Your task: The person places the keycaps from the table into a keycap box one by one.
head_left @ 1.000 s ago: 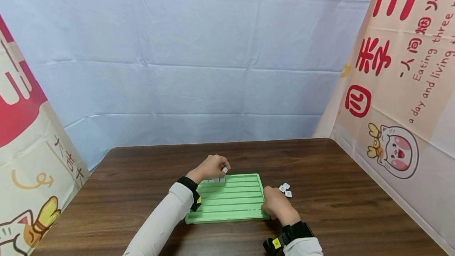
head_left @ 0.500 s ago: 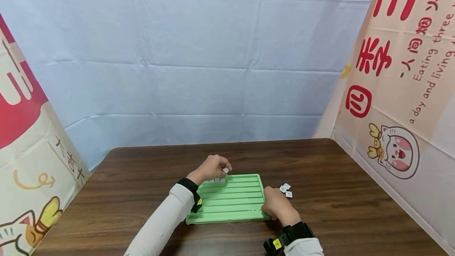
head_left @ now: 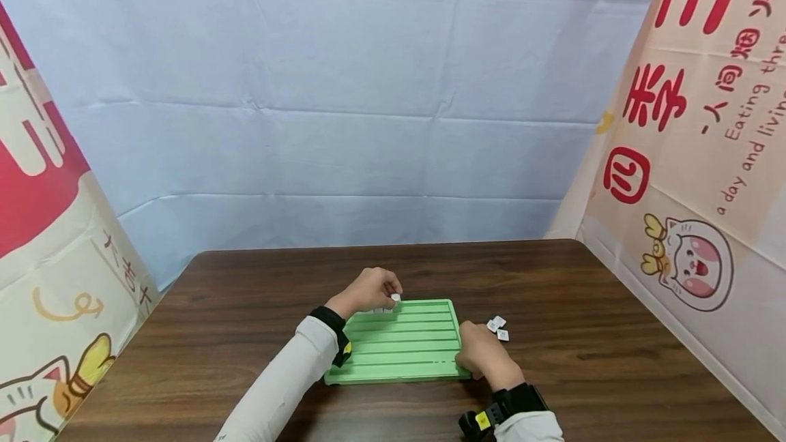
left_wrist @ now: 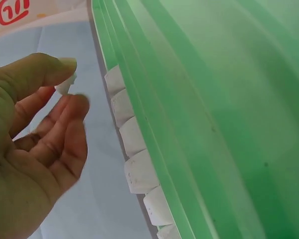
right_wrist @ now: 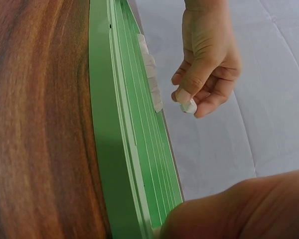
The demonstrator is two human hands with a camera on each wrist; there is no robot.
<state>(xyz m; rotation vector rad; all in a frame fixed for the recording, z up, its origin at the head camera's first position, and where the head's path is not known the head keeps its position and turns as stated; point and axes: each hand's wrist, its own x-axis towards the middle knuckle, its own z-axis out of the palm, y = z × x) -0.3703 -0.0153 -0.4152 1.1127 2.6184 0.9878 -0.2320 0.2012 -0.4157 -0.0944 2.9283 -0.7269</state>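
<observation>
Between thumb and fingertips, my left hand [head_left: 367,290] pinches a small white keycap [left_wrist: 65,87], held just above and beyond the far edge of a green ridged tray [head_left: 402,345]. Along that far edge stands a row of white keycaps [left_wrist: 140,172], partly covered by the left hand in the head view. My right hand [head_left: 486,355] grips the tray's right edge near its front corner, fingers curled and their tips hidden. In the right wrist view the left hand [right_wrist: 209,64] hangs past the row with the keycap.
Several loose white keycaps [head_left: 498,325] lie on the dark wooden table [head_left: 589,346], just right of the tray and beyond the right hand. A pale blue cloth [head_left: 344,121] hangs behind the table, with printed cloths [head_left: 681,251] at both sides.
The keycap in my left hand has shifted slightly right and lower and turned a little. My right hand stays at the tray's edge. The head view has shifted slightly.
</observation>
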